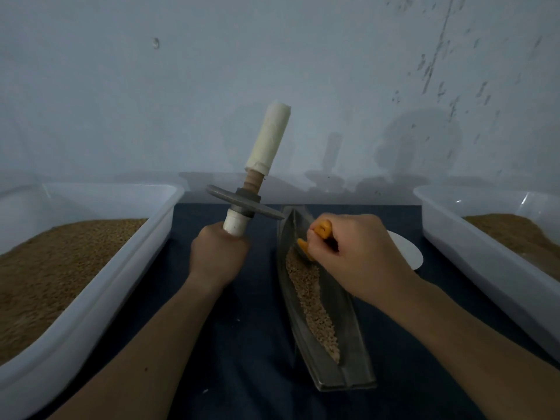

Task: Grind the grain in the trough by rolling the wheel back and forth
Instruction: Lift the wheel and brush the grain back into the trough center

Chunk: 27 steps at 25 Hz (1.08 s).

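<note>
A narrow boat-shaped metal trough lies on the dark cloth in front of me, with a strip of pale grain along its bottom. My left hand grips the lower handle of the grinding wheel, a grey metal disc on an axle with a tape-wrapped upper handle, and holds it upright in the air, left of the trough. My right hand pinches an orange scoop over the far end of the trough, its tip touching the grain.
A white plastic tub heaped with brown grain stands at the left, and a second white tub with grain stands at the right. A white round object lies behind my right hand. A grey wall rises close behind.
</note>
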Each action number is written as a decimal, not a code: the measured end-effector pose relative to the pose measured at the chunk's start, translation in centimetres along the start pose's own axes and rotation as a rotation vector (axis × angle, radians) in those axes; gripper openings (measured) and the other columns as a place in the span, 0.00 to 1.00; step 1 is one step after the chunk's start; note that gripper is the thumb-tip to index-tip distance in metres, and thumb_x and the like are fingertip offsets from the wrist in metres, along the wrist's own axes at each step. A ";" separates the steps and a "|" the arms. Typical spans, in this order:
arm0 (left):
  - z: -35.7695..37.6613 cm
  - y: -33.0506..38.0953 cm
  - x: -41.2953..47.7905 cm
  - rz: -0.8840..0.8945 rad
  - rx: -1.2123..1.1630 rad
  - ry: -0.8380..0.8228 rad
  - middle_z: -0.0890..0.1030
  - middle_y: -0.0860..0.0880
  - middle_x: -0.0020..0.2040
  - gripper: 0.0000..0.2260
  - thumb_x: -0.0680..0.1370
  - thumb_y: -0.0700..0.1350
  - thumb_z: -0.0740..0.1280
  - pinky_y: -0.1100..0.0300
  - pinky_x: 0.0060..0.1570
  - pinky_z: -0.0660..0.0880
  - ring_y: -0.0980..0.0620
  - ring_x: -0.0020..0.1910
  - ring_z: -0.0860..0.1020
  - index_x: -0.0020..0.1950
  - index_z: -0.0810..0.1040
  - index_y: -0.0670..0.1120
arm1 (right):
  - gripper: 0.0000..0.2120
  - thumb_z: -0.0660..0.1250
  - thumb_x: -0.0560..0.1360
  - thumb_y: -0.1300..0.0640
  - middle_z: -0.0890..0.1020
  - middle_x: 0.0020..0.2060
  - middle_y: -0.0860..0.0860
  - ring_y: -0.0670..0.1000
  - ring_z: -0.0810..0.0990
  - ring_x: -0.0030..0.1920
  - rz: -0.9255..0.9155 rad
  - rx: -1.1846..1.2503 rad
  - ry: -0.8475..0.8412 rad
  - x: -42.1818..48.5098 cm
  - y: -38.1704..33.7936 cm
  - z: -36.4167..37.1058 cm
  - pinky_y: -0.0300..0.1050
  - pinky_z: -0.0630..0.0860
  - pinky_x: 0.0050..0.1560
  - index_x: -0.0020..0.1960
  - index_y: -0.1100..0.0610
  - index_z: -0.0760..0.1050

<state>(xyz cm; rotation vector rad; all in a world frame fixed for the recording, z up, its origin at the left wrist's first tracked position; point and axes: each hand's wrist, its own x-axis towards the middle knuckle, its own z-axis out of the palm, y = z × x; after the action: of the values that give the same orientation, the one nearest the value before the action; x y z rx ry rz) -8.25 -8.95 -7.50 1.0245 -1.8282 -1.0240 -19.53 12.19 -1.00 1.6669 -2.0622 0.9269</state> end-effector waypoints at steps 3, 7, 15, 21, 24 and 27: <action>0.0 -0.1 0.1 -0.001 0.003 -0.001 0.80 0.49 0.30 0.06 0.64 0.49 0.69 0.54 0.29 0.75 0.46 0.31 0.80 0.35 0.77 0.47 | 0.15 0.62 0.80 0.52 0.76 0.26 0.48 0.46 0.76 0.28 -0.003 -0.027 0.124 1.0 -0.4 -0.5 0.45 0.74 0.30 0.35 0.54 0.74; -0.1 -0.1 0.0 -0.003 -0.007 -0.009 0.80 0.49 0.29 0.07 0.63 0.50 0.70 0.52 0.30 0.77 0.46 0.31 0.80 0.35 0.78 0.47 | 0.15 0.64 0.81 0.54 0.75 0.27 0.49 0.46 0.74 0.28 0.011 -0.045 0.074 2.0 -0.4 0.1 0.44 0.71 0.32 0.36 0.57 0.74; 0.0 -0.3 0.3 -0.005 -0.036 -0.023 0.80 0.48 0.30 0.06 0.64 0.48 0.70 0.57 0.28 0.72 0.47 0.30 0.78 0.36 0.77 0.47 | 0.14 0.65 0.79 0.54 0.77 0.27 0.49 0.48 0.76 0.29 0.041 0.007 -0.016 0.3 -1.6 -1.4 0.44 0.72 0.30 0.36 0.56 0.76; 0.1 -0.4 0.4 -0.002 -0.021 -0.014 0.78 0.50 0.27 0.07 0.64 0.49 0.70 0.58 0.27 0.70 0.49 0.28 0.76 0.34 0.76 0.47 | 0.16 0.63 0.76 0.47 0.77 0.25 0.47 0.49 0.76 0.25 0.024 0.126 0.138 -1.5 -5.3 -8.3 0.38 0.71 0.24 0.37 0.56 0.77; 0.2 -0.5 0.6 0.003 -0.031 -0.024 0.78 0.49 0.27 0.07 0.63 0.49 0.70 0.54 0.28 0.72 0.46 0.28 0.77 0.34 0.76 0.47 | 0.18 0.60 0.73 0.41 0.75 0.23 0.50 0.51 0.74 0.23 0.016 0.113 0.116 -3.1 -7.2 -10.2 0.38 0.71 0.22 0.34 0.53 0.75; 0.3 -0.6 0.6 0.009 -0.035 -0.017 0.77 0.50 0.26 0.07 0.62 0.50 0.70 0.55 0.28 0.71 0.46 0.27 0.76 0.32 0.75 0.48 | 0.16 0.64 0.74 0.45 0.73 0.23 0.46 0.44 0.73 0.22 0.013 0.078 0.069 -4.2 -7.8 -9.7 0.27 0.64 0.22 0.32 0.52 0.73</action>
<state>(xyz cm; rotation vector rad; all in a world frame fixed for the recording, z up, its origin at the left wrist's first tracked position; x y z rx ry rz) -8.56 -9.65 -8.00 0.9883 -1.8207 -1.0585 -12.37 20.92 5.71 1.6378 -2.0179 1.0663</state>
